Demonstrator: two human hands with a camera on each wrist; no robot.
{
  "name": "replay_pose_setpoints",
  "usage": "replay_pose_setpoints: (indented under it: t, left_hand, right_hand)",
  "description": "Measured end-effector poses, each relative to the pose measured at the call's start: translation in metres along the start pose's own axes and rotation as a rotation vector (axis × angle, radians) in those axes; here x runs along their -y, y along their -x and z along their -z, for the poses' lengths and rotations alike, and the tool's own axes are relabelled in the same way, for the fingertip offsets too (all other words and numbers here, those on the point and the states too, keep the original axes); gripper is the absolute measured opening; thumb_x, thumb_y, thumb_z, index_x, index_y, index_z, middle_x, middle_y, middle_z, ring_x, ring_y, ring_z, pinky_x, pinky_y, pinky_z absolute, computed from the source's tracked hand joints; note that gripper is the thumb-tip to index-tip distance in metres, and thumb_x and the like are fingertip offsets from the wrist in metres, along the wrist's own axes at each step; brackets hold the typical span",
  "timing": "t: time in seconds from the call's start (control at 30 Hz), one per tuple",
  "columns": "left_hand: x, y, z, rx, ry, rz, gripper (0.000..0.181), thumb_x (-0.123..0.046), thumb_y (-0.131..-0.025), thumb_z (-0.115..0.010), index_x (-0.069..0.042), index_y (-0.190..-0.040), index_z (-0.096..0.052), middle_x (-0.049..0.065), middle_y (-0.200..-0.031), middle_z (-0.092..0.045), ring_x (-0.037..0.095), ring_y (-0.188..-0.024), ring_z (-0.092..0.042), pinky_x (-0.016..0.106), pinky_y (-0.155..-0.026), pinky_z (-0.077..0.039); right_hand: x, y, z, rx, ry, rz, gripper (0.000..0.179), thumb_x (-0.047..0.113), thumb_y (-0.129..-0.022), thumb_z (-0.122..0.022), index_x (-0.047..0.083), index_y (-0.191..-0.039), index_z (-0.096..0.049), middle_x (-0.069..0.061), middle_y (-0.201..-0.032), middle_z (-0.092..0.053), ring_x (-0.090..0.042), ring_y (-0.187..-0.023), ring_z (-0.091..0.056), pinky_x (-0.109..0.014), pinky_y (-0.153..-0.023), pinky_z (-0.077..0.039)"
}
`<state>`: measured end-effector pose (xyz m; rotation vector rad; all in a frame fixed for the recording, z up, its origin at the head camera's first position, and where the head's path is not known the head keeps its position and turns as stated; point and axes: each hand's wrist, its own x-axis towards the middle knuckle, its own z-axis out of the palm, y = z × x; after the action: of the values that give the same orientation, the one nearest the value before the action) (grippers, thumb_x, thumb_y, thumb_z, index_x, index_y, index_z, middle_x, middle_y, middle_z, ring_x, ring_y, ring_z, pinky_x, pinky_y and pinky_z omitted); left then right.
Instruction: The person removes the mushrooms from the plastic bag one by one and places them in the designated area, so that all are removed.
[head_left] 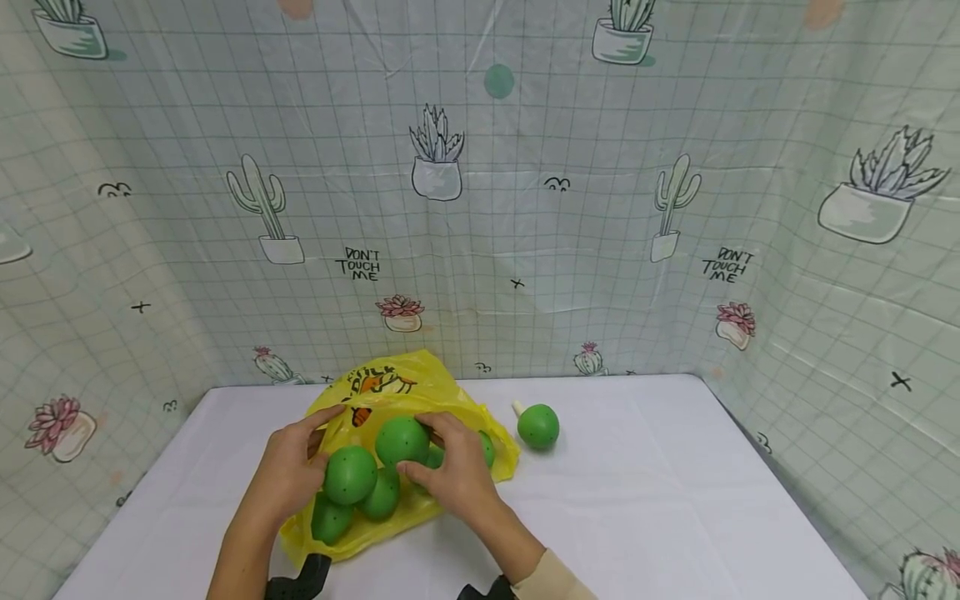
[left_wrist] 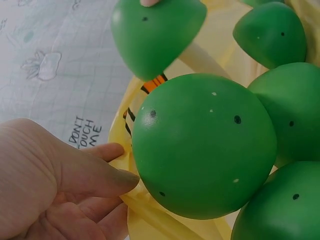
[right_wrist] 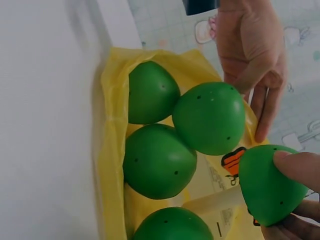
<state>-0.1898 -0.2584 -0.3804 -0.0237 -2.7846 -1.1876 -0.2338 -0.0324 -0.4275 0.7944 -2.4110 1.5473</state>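
Observation:
A yellow plastic bag [head_left: 431, 375] lies on the table with its mouth towards me, holding several green dotted round heads that look like maracas. My left hand [head_left: 288, 468] holds the bag's left rim between thumb and fingers, close beside one green maraca head [left_wrist: 205, 145]. Over the bag's mouth, my right hand [head_left: 461, 467] pinches another green maraca [right_wrist: 270, 185] by its head. Its pale stick handle [right_wrist: 212, 199] points into the bag. More green heads [right_wrist: 160, 162] crowd together inside, their handles mostly hidden.
One separate green maraca [head_left: 538, 427] lies on the white table [head_left: 660, 483] to the right of the bag. A cactus-printed cloth [head_left: 517, 208] hangs behind the table and at both sides. Black straps [head_left: 300, 579] show at my wrists.

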Motion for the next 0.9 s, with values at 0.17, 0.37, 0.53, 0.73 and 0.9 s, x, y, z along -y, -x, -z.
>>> replay_pose_setpoints:
  t: [0.17,0.37,0.53,0.73,0.9]
  left_hand:
    - [0.0,-0.001,0.0,-0.001,-0.008,-0.002,0.065,0.019,-0.093,-0.053,0.001,-0.155,-0.047,0.035,-0.147,-0.053,0.05,-0.131,-0.057,0.059,-0.102,-0.055]
    - [0.0,-0.001,0.0,0.017,-0.007,0.003,0.065,0.019,-0.094,-0.053,0.002,-0.156,-0.046,0.035,-0.151,-0.049,0.051,-0.134,-0.055,0.058,-0.104,-0.054]
    - [-0.001,-0.001,0.0,0.021,-0.01,0.012,0.065,0.019,-0.094,-0.053,0.002,-0.156,-0.046,0.035,-0.152,-0.048,0.051,-0.135,-0.054,0.059,-0.105,-0.053]
    - [-0.002,-0.001,-0.001,0.024,-0.017,0.031,0.066,0.019,-0.094,-0.053,0.001,-0.157,-0.045,0.035,-0.153,-0.046,0.052,-0.136,-0.052,0.06,-0.106,-0.051]
    - [-0.003,0.0,0.0,0.022,-0.017,0.03,0.066,0.019,-0.094,-0.053,0.001,-0.157,-0.046,0.035,-0.153,-0.047,0.051,-0.136,-0.052,0.06,-0.107,-0.05]
  right_hand:
    - [0.006,0.001,0.007,-0.012,-0.009,0.016,0.061,0.009,-0.082,-0.091,-0.005,-0.135,-0.064,-0.017,-0.131,-0.066,-0.033,-0.122,-0.066,-0.035,-0.102,-0.057]
    - [0.011,0.003,0.016,-0.011,-0.042,0.018,0.061,0.008,-0.082,-0.091,-0.005,-0.136,-0.063,-0.017,-0.133,-0.065,-0.033,-0.125,-0.065,-0.033,-0.104,-0.056]
    - [0.017,0.005,0.027,-0.017,-0.071,0.036,0.06,0.009,-0.083,-0.09,-0.004,-0.136,-0.064,-0.016,-0.133,-0.065,-0.032,-0.125,-0.065,-0.038,-0.104,-0.056]
    - [0.026,0.008,0.04,-0.04,-0.101,0.081,0.059,0.006,-0.082,-0.09,-0.004,-0.134,-0.065,-0.015,-0.131,-0.066,-0.031,-0.123,-0.067,-0.035,-0.102,-0.057]
    - [0.033,0.01,0.051,-0.059,-0.132,0.105,0.06,0.004,-0.081,-0.09,-0.004,-0.135,-0.065,-0.015,-0.132,-0.066,-0.029,-0.125,-0.066,-0.029,-0.102,-0.056]
